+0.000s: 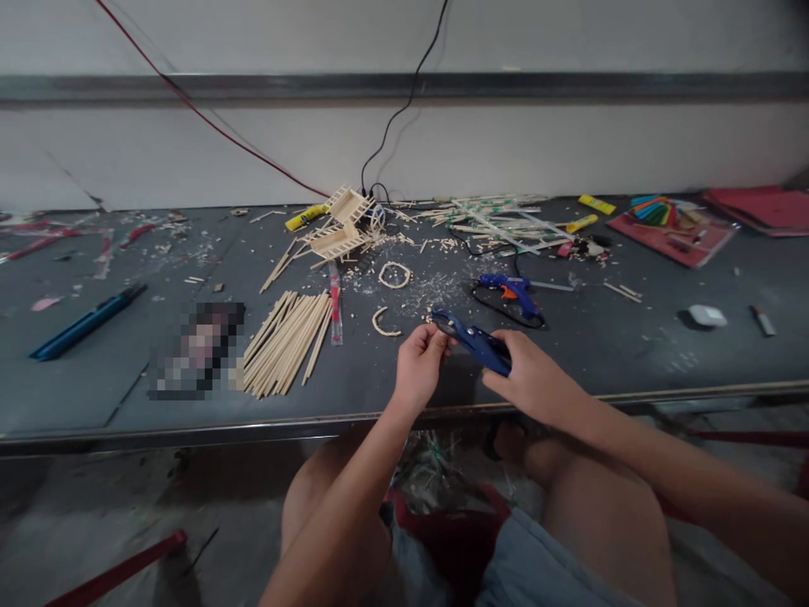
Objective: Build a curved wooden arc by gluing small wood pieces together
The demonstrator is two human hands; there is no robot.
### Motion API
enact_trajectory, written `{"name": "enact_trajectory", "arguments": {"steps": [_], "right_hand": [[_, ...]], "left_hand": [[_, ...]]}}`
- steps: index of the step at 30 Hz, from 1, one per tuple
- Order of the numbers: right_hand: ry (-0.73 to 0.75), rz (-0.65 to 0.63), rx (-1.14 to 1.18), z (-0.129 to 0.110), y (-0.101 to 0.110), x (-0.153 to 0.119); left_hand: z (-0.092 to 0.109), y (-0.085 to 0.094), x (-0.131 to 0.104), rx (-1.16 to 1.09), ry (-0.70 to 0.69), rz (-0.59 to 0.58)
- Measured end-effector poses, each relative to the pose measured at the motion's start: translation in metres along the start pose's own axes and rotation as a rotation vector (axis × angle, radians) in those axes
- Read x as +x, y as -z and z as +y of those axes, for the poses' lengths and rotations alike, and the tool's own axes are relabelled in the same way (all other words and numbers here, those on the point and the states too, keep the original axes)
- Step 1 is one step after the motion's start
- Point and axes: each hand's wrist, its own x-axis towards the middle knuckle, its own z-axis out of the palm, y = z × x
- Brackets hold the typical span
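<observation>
Left hand point(420, 358): pinched narrow at the plier tips; I cannot tell what small thing, if any, sits between my fingertips.
Right hand point(534, 371): wrapped around the blue pliers point(480, 346).
Pliers: over the near part of the counter point(372, 392), slanted, it seems, so their tips meet my left fingers.
Sticks point(284, 346): loosely fanned to my left, probably for easy picking.
Ring point(395, 275) and arc point(383, 323): apart, just beyond my left hand, likely kept in sight.
Glue gun point(515, 291): lying beyond the pliers, within reach.
Clear packet point(335, 303): red inside; contents unclear.
</observation>
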Motion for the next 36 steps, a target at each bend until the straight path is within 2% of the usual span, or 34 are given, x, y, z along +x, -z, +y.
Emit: {"name": "enact_trajectory", "arguments": {"steps": [6,11,14,25,32,36], "right_hand": [[-0.071,-0.053,-0.054,-0.009,-0.002,0.004],[-0.091,-0.078,-0.059,-0.014,-0.001,0.006],[-0.081,-0.073,-0.047,-0.017,-0.003,0.006],[-0.005,-0.055,-0.059,-0.016,-0.004,0.007],[0.026,-0.117,-0.11,-0.013,-0.002,0.016],[0.02,-0.18,-0.165,-0.014,-0.001,0.022]], "left_hand": [[0.001,0.005,-0.002,0.107,-0.019,0.053],[0.005,0.011,-0.006,0.398,-0.096,0.038],[0.005,0.013,-0.009,0.474,-0.123,0.022],[0.005,0.016,-0.008,0.436,-0.143,-0.008],[-0.001,0.008,-0.007,0.284,-0.082,0.007],[-0.011,0.007,-0.003,0.282,-0.04,0.021]]}}
